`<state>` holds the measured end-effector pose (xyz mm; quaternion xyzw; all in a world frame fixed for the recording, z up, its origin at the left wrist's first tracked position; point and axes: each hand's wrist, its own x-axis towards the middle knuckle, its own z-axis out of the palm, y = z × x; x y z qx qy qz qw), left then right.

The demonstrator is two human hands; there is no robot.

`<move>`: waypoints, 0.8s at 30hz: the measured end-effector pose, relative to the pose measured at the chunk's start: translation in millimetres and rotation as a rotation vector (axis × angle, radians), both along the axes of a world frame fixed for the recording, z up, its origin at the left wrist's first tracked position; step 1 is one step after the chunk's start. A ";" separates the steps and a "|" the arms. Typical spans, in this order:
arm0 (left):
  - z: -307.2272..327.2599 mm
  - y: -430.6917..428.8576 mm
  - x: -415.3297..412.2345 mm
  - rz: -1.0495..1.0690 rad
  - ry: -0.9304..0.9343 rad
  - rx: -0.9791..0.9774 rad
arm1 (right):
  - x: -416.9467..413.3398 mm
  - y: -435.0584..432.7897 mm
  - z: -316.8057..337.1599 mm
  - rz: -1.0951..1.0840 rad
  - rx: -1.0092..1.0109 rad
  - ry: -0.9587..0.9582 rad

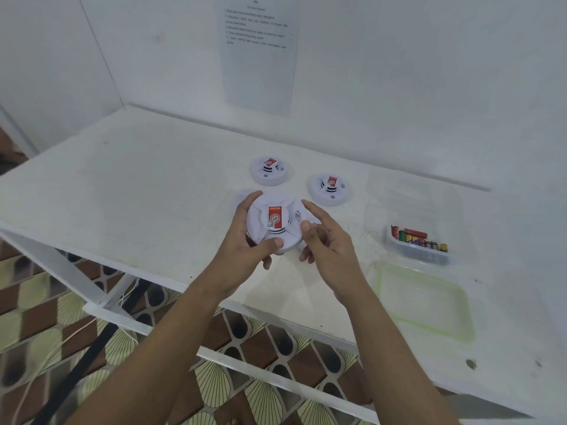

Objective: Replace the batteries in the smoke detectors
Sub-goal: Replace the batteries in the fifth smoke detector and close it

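Note:
A round white smoke detector [277, 220] with a red label on its raised centre is held above the white table [138, 185]. My left hand [245, 240] grips its left and lower rim. My right hand [325, 240] is at its right edge with the fingers spread and the fingertips touching the rim. Two more white smoke detectors stand on the table behind: one [270, 170] at the back, another [330, 189] to its right. A clear container of batteries [417, 240] sits at the right.
A green-rimmed clear lid [425, 299] lies near the front right. A clear tray [414, 194] stands behind the batteries. A printed sheet [260, 50] hangs on the wall. A white round part [242, 196] lies behind my left hand. Patterned floor shows below the table's edge.

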<state>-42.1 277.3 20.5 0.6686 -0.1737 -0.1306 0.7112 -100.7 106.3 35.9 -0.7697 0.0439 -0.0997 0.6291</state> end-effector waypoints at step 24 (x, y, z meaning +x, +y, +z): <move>-0.5 19.8 5.5 0.015 -0.030 0.006 | 8.4 18.6 -1.5 0.025 -0.035 0.059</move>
